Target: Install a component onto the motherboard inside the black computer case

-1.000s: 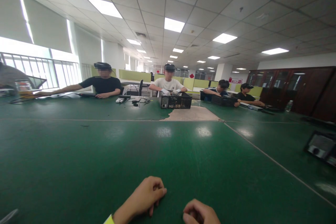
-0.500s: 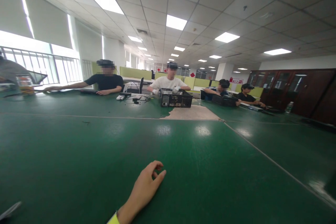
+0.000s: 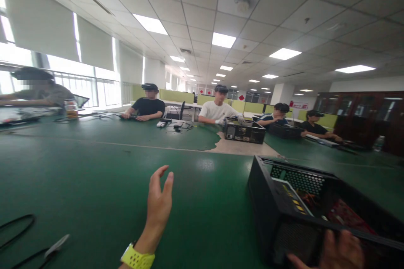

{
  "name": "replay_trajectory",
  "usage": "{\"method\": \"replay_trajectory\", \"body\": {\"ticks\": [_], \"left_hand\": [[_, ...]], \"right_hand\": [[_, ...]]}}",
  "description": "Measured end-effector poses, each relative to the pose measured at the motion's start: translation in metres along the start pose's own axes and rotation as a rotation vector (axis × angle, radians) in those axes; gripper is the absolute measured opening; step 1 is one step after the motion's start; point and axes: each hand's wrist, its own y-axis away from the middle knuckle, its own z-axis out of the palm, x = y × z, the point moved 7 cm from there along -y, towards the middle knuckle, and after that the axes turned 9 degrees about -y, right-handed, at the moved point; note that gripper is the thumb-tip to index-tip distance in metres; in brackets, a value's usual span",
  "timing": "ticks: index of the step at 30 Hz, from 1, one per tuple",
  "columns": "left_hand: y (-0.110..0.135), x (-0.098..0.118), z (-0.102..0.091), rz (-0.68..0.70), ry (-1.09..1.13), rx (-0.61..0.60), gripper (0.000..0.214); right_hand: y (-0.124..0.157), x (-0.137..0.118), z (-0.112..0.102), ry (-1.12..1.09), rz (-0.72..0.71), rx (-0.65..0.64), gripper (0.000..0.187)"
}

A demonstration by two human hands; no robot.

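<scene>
A: Where is the black computer tower case [image 3: 309, 221] now?

B: Lower right of the frame, on or just over the green tabletop [image 3: 94, 193], its open side up; half a second ago it wasn't there, so it has only just come within reach, insides exposed

A: Is the right hand [image 3: 342, 248] gripping it?

B: Its fingers are spread at the near wall, bottom right, but they're blurred; I cannot tell whether they grip or just press. The left hand [image 3: 159, 199] is lower centre, fingers parted, holding nothing, well apart from the case

A: What shows inside?

B: A red circuit board [image 3: 349, 217], a yellow-marked unit [image 3: 292, 197] and a perforated panel [image 3: 296, 178]; the near wall hides the rest

A: Anything in the way?

B: Not beside the case: a black cable loop [image 3: 27, 217] and a pale-ended cable [image 3: 57, 246] lie lower left. Right of centre, farther back, a co-worker in a white shirt [image 3: 216, 111] has gloved hands at another opened case [image 3: 244, 131]
</scene>
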Motion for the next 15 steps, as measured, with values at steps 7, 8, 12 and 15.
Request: {"method": "replay_trajectory", "body": {"ticks": [7,8,12,15], "left_hand": [[-0.026,-0.016,-0.033,-0.037,-0.037,0.090,0.044],[-0.025,-0.020,-0.029,-0.047,-0.061,0.061,0.044],[-0.020,-0.024,-0.012,-0.042,-0.117,-0.034,0.040],[-0.012,-0.022,0.003,-0.046,-0.146,-0.164,0.037]], "right_hand": [[-0.152,-0.199,0.223,-0.437,0.170,-0.897,0.063],[-0.169,-0.219,0.228,-0.487,0.155,-0.910,0.058],[-0.175,-0.265,0.191,-0.699,0.036,-0.924,0.034],[-0.121,-0.263,0.137,-0.844,0.024,-1.015,0.028]]}}
